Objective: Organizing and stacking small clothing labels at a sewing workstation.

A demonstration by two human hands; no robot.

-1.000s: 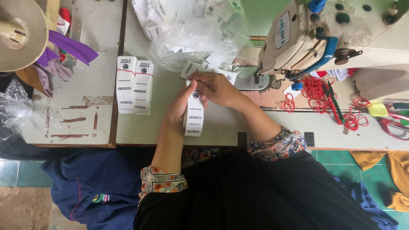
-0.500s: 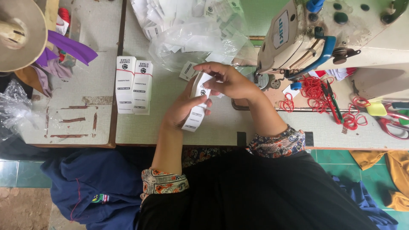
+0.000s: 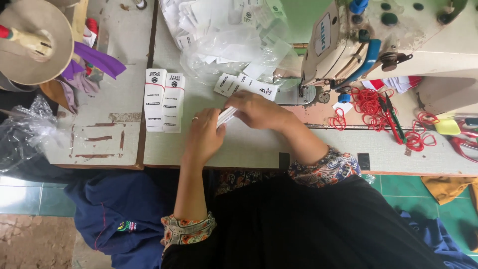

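You have bare desk below your hands; the stacked white labels block the left, the plastic bag lies ahead, and the sewing machine walls off the right.

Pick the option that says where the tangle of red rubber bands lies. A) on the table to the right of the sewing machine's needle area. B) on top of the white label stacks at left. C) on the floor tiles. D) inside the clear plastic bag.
A: the red rubber bands lie on the table just right of the sewing machine needle area.
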